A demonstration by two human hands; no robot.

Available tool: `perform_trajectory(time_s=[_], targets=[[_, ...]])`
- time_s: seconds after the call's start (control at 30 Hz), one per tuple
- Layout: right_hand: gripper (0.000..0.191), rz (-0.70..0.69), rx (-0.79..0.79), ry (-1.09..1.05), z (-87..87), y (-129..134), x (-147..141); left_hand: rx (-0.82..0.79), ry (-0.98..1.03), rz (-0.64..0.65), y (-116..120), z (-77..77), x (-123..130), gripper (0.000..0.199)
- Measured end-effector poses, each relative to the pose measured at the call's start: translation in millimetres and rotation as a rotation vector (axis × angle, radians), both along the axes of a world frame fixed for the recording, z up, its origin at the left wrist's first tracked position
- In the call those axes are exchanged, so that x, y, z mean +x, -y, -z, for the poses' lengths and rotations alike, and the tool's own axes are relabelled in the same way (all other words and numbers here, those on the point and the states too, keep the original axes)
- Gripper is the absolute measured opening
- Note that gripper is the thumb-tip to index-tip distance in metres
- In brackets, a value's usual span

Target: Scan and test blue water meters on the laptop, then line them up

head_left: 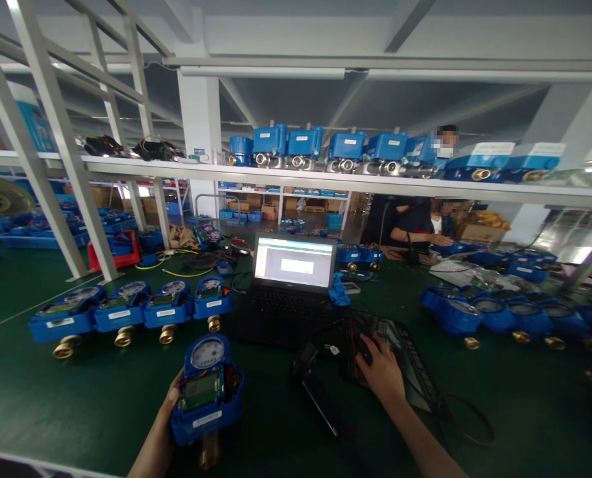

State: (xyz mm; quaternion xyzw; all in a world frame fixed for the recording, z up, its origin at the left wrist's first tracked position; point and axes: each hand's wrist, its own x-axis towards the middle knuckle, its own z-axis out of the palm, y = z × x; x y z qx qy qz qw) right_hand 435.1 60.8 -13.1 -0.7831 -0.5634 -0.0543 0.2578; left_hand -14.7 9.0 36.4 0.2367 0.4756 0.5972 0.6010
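Fingers of the left hand [163, 425] grasped a meter [206, 419] at the near side of the desk [101, 408], left of the scanner [321, 403]; the right hand's [384, 373] fingers clasped a mouse [362, 348].

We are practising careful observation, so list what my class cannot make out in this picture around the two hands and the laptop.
Head view, left hand: several fingers hidden behind the boxy blue plastic meter it holds.
Head view, black computer mouse: partly covered by the right hand.
Head view, small white rectangular label on that meter: print too small to read.
Head view, lit screen of the black laptop: text too small and blurred.
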Motion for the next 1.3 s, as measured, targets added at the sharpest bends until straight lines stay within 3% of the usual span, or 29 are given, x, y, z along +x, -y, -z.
perform_trajectory(time_s=[0.23, 0.53, 0.9, 1.3], targets=[[0.044, -0.044, 0.039, 0.010, 0.7, 0.1, -0.5, 0.009, -0.083, 0.001, 1.2, -1.9, 0.9, 0.109], [0.045, -0.063, 0.045, 0.022, 3.5, -1.3, 1.2, -0.028, 0.007, -0.005, -6.2, 11.8, -6.1, 0.112], [0.045, -0.058, 0.028, 0.035, 0.3, 1.0, 0.5, 0.011, -0.034, 0.010, 0.0, 0.4, 0.4, 0.110], [0.044, -0.046, 0.040, 0.019, 2.3, 0.9, 0.8, -0.035, 0.000, 0.009, -10.3, 16.3, -10.0, 0.114]])
